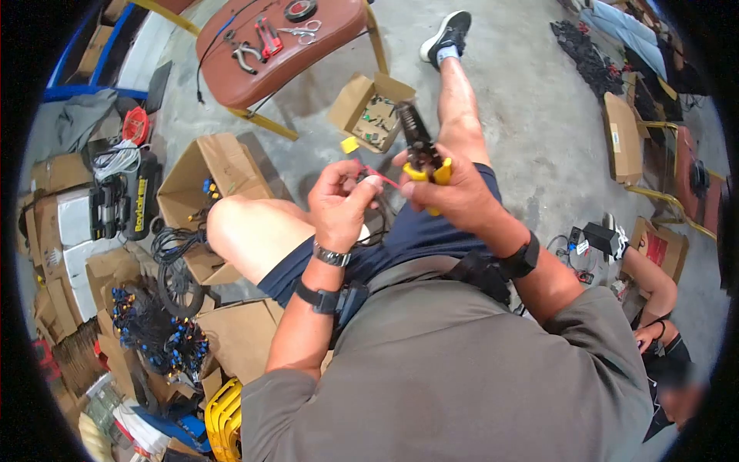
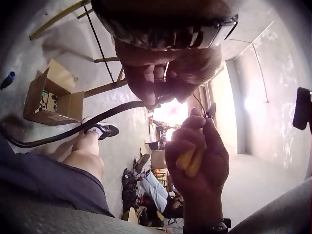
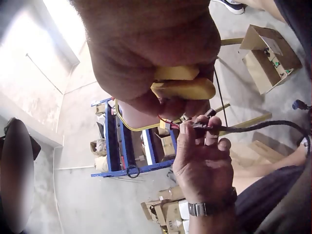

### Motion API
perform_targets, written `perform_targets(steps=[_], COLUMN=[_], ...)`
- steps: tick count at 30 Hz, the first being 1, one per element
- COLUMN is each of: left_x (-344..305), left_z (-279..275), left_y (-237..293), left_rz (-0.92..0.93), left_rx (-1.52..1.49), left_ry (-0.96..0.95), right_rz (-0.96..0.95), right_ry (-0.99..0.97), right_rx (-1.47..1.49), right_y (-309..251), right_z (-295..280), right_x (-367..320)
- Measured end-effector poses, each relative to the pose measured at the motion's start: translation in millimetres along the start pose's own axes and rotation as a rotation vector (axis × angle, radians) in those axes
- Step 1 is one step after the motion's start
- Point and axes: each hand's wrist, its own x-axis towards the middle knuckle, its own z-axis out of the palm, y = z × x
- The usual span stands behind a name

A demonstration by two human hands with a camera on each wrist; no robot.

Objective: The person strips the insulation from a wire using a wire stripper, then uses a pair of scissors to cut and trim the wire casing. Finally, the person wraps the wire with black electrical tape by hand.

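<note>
In the head view I sit with both hands raised over my lap. My left hand (image 1: 356, 187) pinches a thin red wire (image 1: 383, 179) that comes out of a black cable (image 2: 73, 130). My right hand (image 1: 443, 192) grips the yellow handles of a wire stripper (image 1: 419, 150), whose dark head points away from me, just right of the wire's end. The left wrist view shows my left hand (image 2: 158, 85) on the cable and my right hand (image 2: 197, 163) round the yellow handles (image 2: 187, 161). In the right wrist view my right hand (image 3: 146, 58) squeezes the handles (image 3: 183, 85) above my left hand (image 3: 204, 156).
A brown chair seat (image 1: 339, 31) ahead carries pliers, scissors (image 1: 302, 31) and a tape roll. An open cardboard box (image 1: 369, 112) lies on the concrete floor by my right leg. Boxes, cable bundles (image 1: 158, 331) and a yellow crate (image 1: 223, 420) crowd the left. Another person (image 1: 654, 308) sits at right.
</note>
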Motion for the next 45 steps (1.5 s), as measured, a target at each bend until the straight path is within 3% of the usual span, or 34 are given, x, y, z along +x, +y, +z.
perform_targets(steps=[7, 14, 28, 37, 45], left_x=[2.8, 6.0, 1.1, 1.0, 1.0], left_z=[-3.7, -5.3, -7.4, -9.2, -12.6], left_y=[-4.6, -1.6, 11.5, 11.9, 12.1], left_rz=[0.022, -0.017, 0.029, -0.028, -0.087], left_rx=[0.067, -0.077, -0.367, -0.270, -0.253], left_ry=[0.115, 0.110, -0.114, -0.052, -0.127], right_rz=[-0.069, 0.079, 0.168, 0.187, 0.098], right_ry=[-0.020, 0.011, -0.035, 0.013, 0.065], right_rx=[-0.121, -0.142, 0.064, -0.009, 0.050], right_y=[-0.4, 20.4, 36.4, 40.0, 37.2], right_z=[-2.4, -16.6, -3.0, -12.7, -18.2], right_x=[0.9, 14.6, 8.4, 4.4, 12.5])
